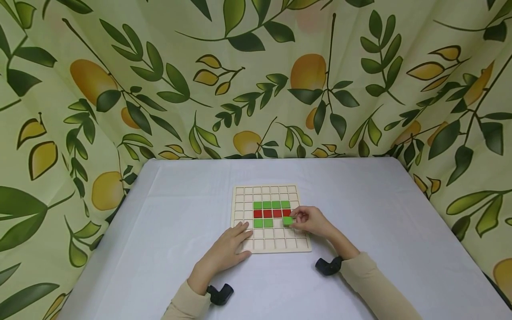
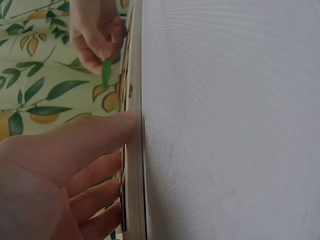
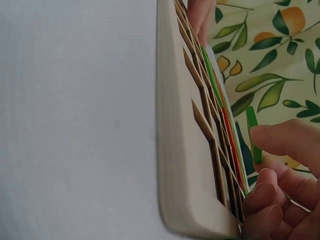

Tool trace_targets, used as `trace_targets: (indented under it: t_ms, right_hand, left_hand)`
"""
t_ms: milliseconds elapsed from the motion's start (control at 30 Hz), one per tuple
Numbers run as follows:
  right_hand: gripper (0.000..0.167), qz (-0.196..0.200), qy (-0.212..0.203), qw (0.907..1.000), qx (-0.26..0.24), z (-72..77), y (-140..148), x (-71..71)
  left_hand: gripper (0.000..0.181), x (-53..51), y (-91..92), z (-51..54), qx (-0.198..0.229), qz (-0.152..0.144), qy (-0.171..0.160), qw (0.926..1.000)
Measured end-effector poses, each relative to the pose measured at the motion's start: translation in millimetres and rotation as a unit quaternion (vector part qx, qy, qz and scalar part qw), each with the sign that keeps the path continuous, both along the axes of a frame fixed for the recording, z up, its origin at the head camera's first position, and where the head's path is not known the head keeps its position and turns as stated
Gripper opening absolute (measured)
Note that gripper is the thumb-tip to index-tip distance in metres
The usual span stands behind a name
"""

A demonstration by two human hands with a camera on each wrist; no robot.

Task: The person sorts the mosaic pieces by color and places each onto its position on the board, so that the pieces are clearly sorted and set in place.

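Observation:
A square wooden grid board (image 1: 278, 243) lies on the table with flat coloured tiles in its cells. Green tiles (image 1: 267, 205) form a row, with a row of red tiles (image 1: 267, 214) just in front. Two more green tiles (image 1: 263, 223) sit side by side in front of the red ones. My right hand (image 1: 314, 221) pinches a green tile (image 3: 253, 135) between thumb and finger, raised above the board surface in the right wrist view. My left hand (image 1: 230, 249) rests at the board's front left corner, fingers extended over the grid and thumb at the front edge.
A white cloth (image 1: 180, 209) covers the table. Behind and at the sides hangs a curtain (image 1: 256, 89) printed with leaves and orange fruit. Each wrist wears a black device, one at the left wrist (image 1: 221, 294) and one at the right wrist (image 1: 329, 266).

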State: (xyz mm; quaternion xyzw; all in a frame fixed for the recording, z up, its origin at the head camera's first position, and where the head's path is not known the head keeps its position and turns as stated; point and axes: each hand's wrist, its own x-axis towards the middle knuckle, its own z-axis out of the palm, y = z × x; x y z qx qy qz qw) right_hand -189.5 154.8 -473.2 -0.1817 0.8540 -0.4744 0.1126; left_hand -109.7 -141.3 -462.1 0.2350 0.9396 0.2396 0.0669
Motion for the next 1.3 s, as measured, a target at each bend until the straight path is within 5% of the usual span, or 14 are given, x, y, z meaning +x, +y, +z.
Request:
trace_targets:
  t_ms: [433,1300]
  right_hand:
    - [0.027,-0.005,-0.013,0.9999,-0.002,1.6,-16.9,3.4]
    - [0.023,-0.019,0.027,0.9978,0.057,3.6,-32.1,7.4]
  left_hand:
    - [0.053,0.3,0.5,0.8,0.000,-0.008,0.014,0.9999]
    - [0.054,0.3,-0.2,-0.8,0.003,-0.010,0.013,0.9999]
